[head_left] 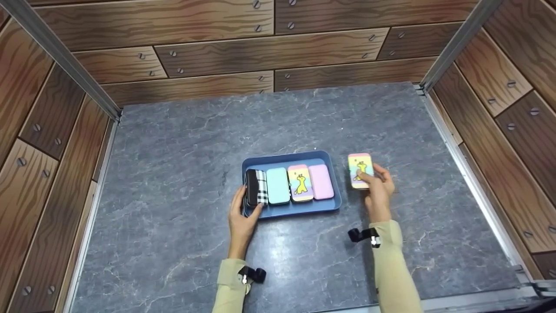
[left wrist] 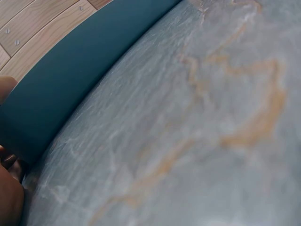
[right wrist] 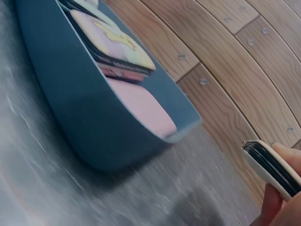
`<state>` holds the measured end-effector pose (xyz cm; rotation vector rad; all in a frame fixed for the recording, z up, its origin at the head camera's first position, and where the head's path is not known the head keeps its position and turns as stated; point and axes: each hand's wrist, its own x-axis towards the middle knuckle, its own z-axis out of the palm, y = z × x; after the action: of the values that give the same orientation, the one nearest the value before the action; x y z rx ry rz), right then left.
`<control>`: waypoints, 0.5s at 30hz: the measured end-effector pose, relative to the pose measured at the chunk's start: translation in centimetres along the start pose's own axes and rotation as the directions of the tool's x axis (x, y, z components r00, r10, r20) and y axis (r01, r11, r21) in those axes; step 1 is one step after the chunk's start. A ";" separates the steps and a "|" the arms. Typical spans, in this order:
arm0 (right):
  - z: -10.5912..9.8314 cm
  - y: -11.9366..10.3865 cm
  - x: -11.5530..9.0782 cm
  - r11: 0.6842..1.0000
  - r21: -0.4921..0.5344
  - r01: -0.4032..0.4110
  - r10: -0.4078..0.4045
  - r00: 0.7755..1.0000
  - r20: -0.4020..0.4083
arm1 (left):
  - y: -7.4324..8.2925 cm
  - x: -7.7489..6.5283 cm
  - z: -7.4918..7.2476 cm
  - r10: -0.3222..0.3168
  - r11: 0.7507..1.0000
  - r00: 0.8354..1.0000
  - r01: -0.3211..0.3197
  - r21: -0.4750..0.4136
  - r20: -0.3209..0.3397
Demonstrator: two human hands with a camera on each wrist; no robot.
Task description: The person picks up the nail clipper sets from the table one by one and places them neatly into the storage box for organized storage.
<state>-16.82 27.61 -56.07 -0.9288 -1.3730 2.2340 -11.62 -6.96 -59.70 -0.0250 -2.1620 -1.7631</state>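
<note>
A blue tray (head_left: 299,211) holds a row of small wallets: a black one with a plaid panel (head_left: 256,188), a mint one (head_left: 278,186), one with a yellow giraffe (head_left: 300,183) and a pink one (head_left: 321,181). My left hand (head_left: 243,219) grips the tray's front left corner, thumb beside the plaid wallet; most of that hand is outside the left wrist view. To the right of the tray, my right hand (head_left: 379,193) pinches another giraffe wallet (head_left: 359,161), thumb across its face. Its dark edge and metal clasp show in the right wrist view.
The tray stands on a grey marbled tabletop (head_left: 182,152). Wood-patterned panels (head_left: 278,48) wall the back and both sides, with metal posts (head_left: 460,43) at the corners. In the right wrist view, reddish layers (right wrist: 123,72) lie under the tray's giraffe wallet.
</note>
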 end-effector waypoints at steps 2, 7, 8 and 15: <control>0.4 0.6 -0.4 1.000 -0.020 0.009 -0.009 1.000 0.012 | 0.1 0.0 0.0 -0.005 1.000 1.000 0.005 0.006 0.002; 1.4 1.9 -1.4 0.999 -0.037 0.017 -0.016 0.999 0.037 | 0.2 0.1 -0.1 -0.009 1.000 1.000 0.009 0.010 0.001; 1.6 2.1 -1.6 0.999 -0.042 0.020 -0.018 0.999 0.046 | 0.1 0.1 -0.1 -0.009 1.000 1.000 0.009 0.009 0.000; 2.4 3.2 -2.9 0.997 -0.077 0.027 -0.021 0.997 0.077 | -3.0 0.1 0.6 0.017 1.000 1.000 -0.017 0.003 -0.009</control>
<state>-16.31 22.84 -57.13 -0.8557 -1.5068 2.2328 -12.54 -7.12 -62.56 -0.0348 -2.1522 -1.7474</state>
